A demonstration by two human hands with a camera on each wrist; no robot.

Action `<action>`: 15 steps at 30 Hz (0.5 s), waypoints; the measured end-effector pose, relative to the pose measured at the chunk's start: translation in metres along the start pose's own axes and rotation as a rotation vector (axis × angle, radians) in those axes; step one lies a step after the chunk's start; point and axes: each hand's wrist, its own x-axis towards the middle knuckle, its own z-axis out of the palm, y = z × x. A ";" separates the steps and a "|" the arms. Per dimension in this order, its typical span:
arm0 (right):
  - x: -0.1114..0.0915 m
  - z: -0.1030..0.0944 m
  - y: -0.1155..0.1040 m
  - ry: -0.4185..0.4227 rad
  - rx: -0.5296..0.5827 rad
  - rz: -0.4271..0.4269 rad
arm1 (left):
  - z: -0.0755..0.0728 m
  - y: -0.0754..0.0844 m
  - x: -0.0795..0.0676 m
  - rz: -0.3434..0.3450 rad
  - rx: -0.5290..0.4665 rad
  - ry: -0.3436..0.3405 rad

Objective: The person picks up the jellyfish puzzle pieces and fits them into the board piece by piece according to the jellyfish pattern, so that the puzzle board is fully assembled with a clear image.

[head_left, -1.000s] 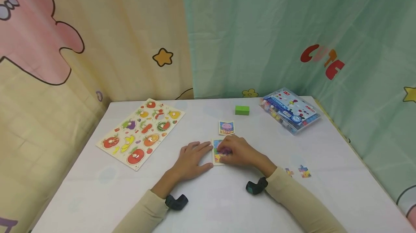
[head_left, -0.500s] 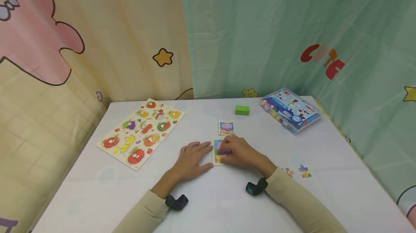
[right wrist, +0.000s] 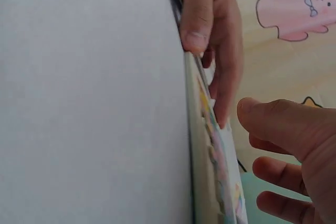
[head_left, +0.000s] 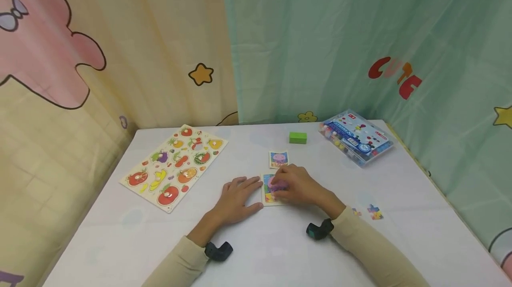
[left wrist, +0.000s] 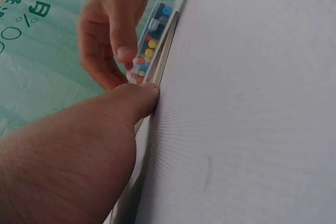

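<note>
A small jigsaw board (head_left: pixel 267 191) with a colourful picture and a pale border lies flat on the white table. My left hand (head_left: pixel 236 202) rests along its left side, fingers spread and fairly straight. The left wrist view has that thumb (left wrist: pixel 147 92) right at the board's edge. Over the board's right part hovers my right hand (head_left: pixel 298 187), hiding much of the picture. Nothing shows between its loosely bent fingers (right wrist: pixel 278 174) in the right wrist view, where they stand apart from the board. Just beyond the board lies a small picture card (head_left: pixel 278 159) with a pink octopus-like figure.
Loose jigsaw pieces (head_left: pixel 375 212) lie by the right sleeve, which partly covers one. A wooden fruit puzzle (head_left: pixel 174 167) lies at the left. Farther back are a green block (head_left: pixel 298 137) and a clear case of colourful beads (head_left: pixel 358 138). Printed curtains (head_left: pixel 280 56) hang behind the table.
My right hand has shifted slightly right, its fingertips drawing off the picture a little. My left hand stays in place. The whole head view has tilted slightly.
</note>
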 end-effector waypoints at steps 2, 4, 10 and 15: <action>-0.007 -0.009 0.005 -0.012 0.004 0.055 | 0.000 0.000 0.000 0.004 -0.007 -0.002; -0.018 -0.020 0.012 -0.026 0.017 0.104 | 0.000 0.001 0.000 0.006 -0.014 -0.005; -0.076 -0.061 0.035 -0.109 0.026 0.229 | 0.000 0.002 0.000 -0.008 -0.011 -0.004; -0.131 -0.086 0.045 -0.145 0.016 0.374 | -0.002 0.003 -0.002 -0.011 -0.009 -0.017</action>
